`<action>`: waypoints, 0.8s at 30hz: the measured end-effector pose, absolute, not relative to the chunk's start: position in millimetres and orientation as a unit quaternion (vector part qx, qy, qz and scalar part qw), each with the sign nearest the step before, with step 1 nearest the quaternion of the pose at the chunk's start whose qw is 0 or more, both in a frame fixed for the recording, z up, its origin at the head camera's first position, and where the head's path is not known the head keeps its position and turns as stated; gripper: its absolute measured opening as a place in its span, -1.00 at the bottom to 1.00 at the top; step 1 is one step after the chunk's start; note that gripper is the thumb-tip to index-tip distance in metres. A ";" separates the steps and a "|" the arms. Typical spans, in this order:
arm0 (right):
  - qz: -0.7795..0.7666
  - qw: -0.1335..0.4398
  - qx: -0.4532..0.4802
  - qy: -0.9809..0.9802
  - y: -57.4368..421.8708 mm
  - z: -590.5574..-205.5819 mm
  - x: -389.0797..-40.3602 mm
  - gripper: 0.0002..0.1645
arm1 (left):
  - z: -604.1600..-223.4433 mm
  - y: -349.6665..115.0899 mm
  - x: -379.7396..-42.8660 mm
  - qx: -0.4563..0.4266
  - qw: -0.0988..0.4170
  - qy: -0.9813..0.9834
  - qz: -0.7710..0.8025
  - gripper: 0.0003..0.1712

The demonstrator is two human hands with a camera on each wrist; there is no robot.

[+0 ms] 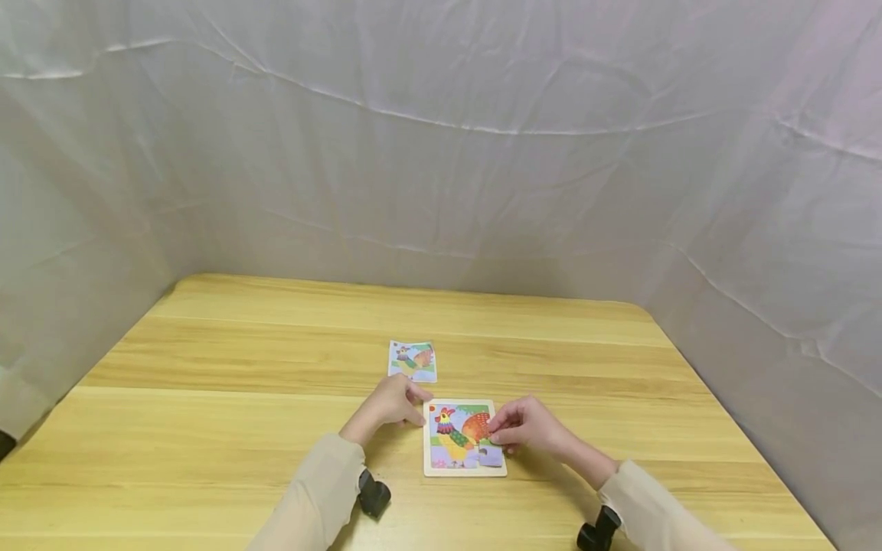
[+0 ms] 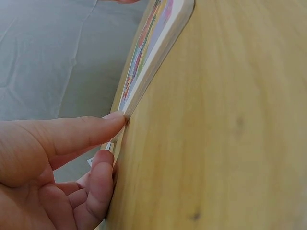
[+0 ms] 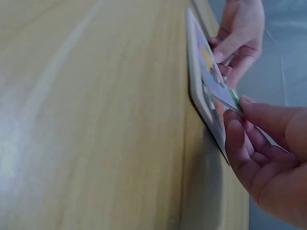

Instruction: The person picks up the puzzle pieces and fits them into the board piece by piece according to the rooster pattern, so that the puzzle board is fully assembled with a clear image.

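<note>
A square jigsaw board (image 1: 465, 472) with a pale wooden frame lies on the table, its picture a colourful rooster. My left hand (image 1: 393, 399) holds the board's upper left corner. In the left wrist view, the thumb (image 2: 91, 132) presses the frame's edge and the other fingers curl past the corner. At the board's right side, my right hand (image 1: 534, 425) pinches a lavender jigsaw piece (image 3: 224, 96) with a green edge between thumb and fingers. That piece tilts over the lower right part of the picture, its outer edge raised in the right wrist view.
A small picture card (image 1: 425, 375) with the same rooster lies behind the board, close to the left hand. The wooden table (image 1: 207, 444) has grey cloth walls (image 1: 441, 191) at its back and sides. Black wrist cameras (image 1: 374, 496) hang under both sleeves.
</note>
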State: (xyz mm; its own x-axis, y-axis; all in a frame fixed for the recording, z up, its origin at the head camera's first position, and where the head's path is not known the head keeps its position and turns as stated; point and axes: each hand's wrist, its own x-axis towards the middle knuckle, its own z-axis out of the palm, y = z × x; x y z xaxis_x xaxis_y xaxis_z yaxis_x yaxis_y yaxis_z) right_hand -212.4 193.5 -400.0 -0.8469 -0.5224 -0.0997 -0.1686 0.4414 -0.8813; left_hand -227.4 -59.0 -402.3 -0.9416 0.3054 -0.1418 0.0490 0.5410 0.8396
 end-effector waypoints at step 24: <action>-0.454 0.136 -0.235 0.849 196.6 -414.8 -196.0 -0.67 | -402.6 -57.6 -226.8 0.095 0.140 0.865 0.472 -0.60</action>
